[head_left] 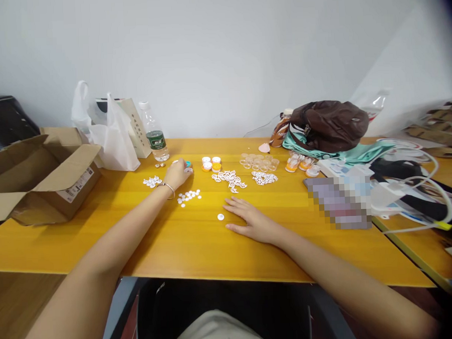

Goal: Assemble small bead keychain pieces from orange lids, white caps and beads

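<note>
My left hand (177, 174) reaches far over the yellow table (176, 241), fingers curled around small pieces near a blue cap (188, 164) and a white cap (188, 169); what it grips is hard to tell. My right hand (250, 219) lies flat and open on the table, next to a single white disc (220, 216). A cluster of white discs (188, 196) lies just behind my left wrist. White ring-shaped parts (229, 179) and small orange-and-white pots (211, 163) sit beyond my hands.
An open cardboard box (39, 172) stands at the left, with a white plastic bag (112, 134) and a water bottle (154, 133) behind. Clear small cups (258, 161), a brown bag (327, 124), cables and papers (399, 182) crowd the right.
</note>
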Tool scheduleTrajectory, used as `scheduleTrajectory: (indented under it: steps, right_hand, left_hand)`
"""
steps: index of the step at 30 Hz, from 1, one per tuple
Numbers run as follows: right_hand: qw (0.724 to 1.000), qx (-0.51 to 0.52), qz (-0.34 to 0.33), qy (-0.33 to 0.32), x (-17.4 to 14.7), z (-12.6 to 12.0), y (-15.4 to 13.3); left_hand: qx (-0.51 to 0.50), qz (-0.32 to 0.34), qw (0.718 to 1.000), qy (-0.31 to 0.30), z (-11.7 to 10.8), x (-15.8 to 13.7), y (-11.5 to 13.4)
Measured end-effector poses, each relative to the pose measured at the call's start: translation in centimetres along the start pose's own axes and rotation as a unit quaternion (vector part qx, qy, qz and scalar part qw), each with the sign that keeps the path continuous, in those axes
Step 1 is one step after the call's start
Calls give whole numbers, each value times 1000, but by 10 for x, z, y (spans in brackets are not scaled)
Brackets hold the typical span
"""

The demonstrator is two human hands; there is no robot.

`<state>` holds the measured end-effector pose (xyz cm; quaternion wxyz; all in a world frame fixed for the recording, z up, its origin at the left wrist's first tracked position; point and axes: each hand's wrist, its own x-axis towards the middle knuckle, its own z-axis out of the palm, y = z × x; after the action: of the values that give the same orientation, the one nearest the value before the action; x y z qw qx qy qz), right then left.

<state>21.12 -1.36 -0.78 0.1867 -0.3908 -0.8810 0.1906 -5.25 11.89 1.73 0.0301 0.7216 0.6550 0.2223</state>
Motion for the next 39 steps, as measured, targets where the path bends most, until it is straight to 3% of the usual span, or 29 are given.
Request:
scheduleTrajectory:
  steps: [4,7,12,15,18,25,31,35,39]
  right_hand:
    - [1000,5,-6,7,-1,0,0]
    - [1000,5,-6,6,0,1,2]
    - [1000,4,-4,0,1,1,3]
    - [1000,7,-10,-1,2,2,3]
    - [1000,8,-13,0,2,2,2]
    - [1000,13,-12,3,2,1,2]
    - [1000,17,-2,14,3,4,3]
    - [1000,17,5,11,3,5,4]
    - [999,28,4,20,3,5,5]
  left_hand:
    - [-14,3,1000,4,-3,-3,4]
    - [-86,79,993,-5,-16,-21,17]
    - [-208,273,919,-196,-38,-75,50]
    - [-202,335,889,-238,-40,-97,63]
    - [-181,357,884,-241,-31,-101,64]
    - [-171,347,890,-241,-14,-101,59]
    - [-196,350,891,-213,-17,-107,63]
    - [-175,266,935,-153,-40,-87,38]
    - [-45,152,981,-114,-61,-58,-12]
